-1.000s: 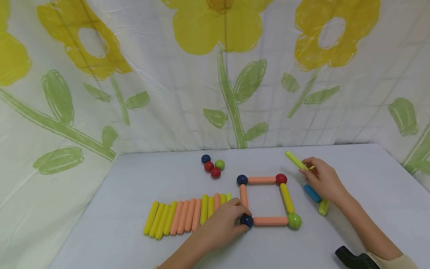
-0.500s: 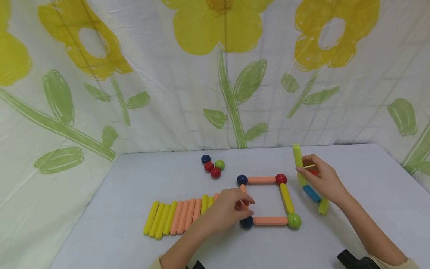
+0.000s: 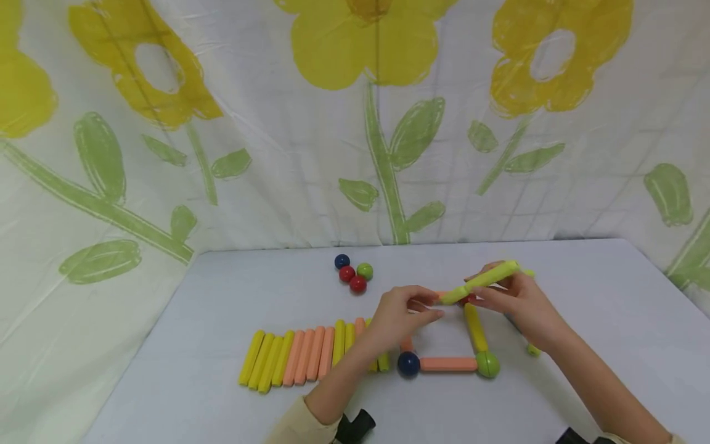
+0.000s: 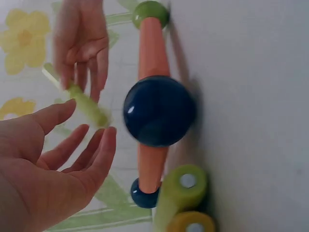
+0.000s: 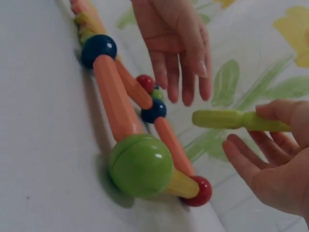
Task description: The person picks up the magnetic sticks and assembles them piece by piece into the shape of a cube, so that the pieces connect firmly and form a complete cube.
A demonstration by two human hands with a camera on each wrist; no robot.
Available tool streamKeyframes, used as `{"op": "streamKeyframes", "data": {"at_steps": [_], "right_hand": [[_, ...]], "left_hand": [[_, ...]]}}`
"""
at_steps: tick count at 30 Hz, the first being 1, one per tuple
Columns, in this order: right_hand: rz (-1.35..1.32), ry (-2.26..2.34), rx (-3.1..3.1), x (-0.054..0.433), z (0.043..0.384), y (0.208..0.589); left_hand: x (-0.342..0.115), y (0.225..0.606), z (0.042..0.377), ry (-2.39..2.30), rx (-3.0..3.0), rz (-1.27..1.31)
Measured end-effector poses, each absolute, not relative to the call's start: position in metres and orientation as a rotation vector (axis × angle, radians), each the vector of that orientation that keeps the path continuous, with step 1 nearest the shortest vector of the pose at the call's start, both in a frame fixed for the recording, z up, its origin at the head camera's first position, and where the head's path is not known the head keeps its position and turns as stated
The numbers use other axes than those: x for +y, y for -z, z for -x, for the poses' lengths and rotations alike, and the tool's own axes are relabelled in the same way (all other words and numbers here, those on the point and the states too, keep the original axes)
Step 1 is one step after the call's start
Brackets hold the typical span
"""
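My right hand [image 3: 521, 302] pinches a pair of yellow-green magnetic rods [image 3: 493, 275] joined end to end, raised above the table and slanting down to the left. My left hand [image 3: 400, 311] hovers by their lower end, fingers loosely spread; the right wrist view shows a gap between them. Below lies a square of rods and balls: a blue ball [image 3: 408, 364], a green ball [image 3: 488, 364], a red ball [image 5: 199, 191], another blue ball [image 5: 153, 111], orange rods [image 3: 448, 364] and one yellow rod [image 3: 476, 328]. My hands hide part of its far and left sides in the head view.
A row of yellow and orange rods [image 3: 299, 357] lies left of the square, partly behind my left forearm. Loose red, blue and green balls [image 3: 357, 283] sit farther back. A green rod end [image 3: 534, 350] shows beside my right forearm. A flowered cloth [image 3: 310, 203] hangs behind the table.
My left hand has left the near blue ball and risen toward the rods. My right hand has moved left, turning its rods from leaning away to pointing toward my left hand.
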State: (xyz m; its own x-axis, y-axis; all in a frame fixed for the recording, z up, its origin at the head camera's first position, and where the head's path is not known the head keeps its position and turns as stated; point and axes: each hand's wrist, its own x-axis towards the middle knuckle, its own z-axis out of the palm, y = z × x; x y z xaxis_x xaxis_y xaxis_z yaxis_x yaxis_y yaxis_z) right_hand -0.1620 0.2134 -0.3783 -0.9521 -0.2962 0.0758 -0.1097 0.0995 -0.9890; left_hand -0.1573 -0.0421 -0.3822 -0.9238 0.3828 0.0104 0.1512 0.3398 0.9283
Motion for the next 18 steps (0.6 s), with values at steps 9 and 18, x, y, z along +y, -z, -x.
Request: {"op": "streamKeyframes", "data": {"at_steps": [9,18], "right_hand": [[0.363,2.111,1.949,0.202,0.151,0.379],[0.43,2.065,1.862,0.199,0.15,0.377]], "left_hand": [[-0.037,0.393,0.158,-1.828,2.478,-0.386],[-0.055,0.392,0.165,-1.966,2.245,-0.423]]}}
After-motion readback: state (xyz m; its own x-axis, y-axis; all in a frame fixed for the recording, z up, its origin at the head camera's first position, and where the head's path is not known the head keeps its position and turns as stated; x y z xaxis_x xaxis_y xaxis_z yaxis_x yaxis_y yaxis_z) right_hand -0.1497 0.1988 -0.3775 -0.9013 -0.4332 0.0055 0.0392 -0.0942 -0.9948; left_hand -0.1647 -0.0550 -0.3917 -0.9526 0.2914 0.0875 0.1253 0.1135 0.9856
